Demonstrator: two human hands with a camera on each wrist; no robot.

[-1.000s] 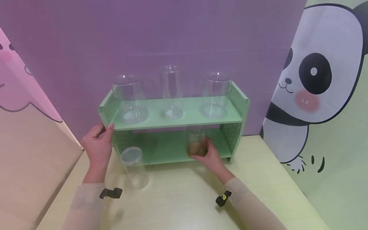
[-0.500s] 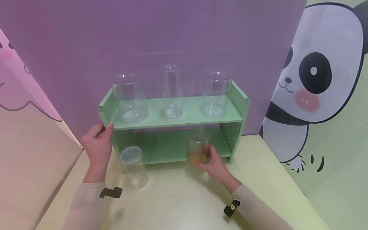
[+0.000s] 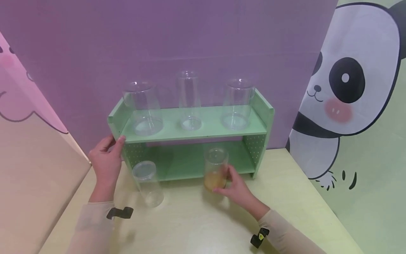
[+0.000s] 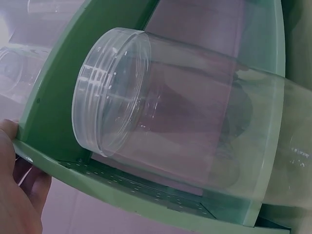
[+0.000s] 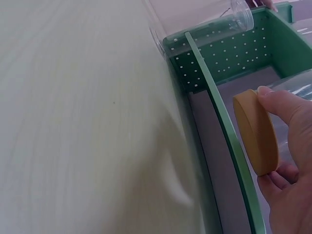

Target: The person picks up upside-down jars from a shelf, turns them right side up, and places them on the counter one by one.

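In the head view, the right hand (image 3: 239, 192) holds a clear, straight-walled cylindrical jar with a flat orange end (image 3: 213, 170), thumb and fingers clamped low round it; the jar is roughly upright, orange end down, just in front of the lower shelf of a pale green two-tier rack (image 3: 171, 133), and whether it touches the shelf edge I cannot tell. Toward nine o'clock from it, a clear cylindrical jar with a whitish lid (image 3: 149, 185) stands on the pale tabletop (image 3: 184, 225); farther that way, the left hand (image 3: 106, 162) grips the rack's side panel. Three clear cylindrical vessels (image 3: 189, 100) stand on the upper shelf, at ten, eleven and about one o'clock. In the left-wrist view, the left hand is at eight o'clock, thumb and fingers clamped on either side of the green panel, apart from the whitish-lidded jar across the middle. In the right-wrist view, the orange end is at three o'clock, thumb above and fingers below, where it meets the clear wall. The held jar looks like plastic: probably light, stiff and rather slippery, its wall likely to scuff or crack if knocked. The orange rim should give surer purchase than the slick wall, though a mid-height hold would curb tipping.
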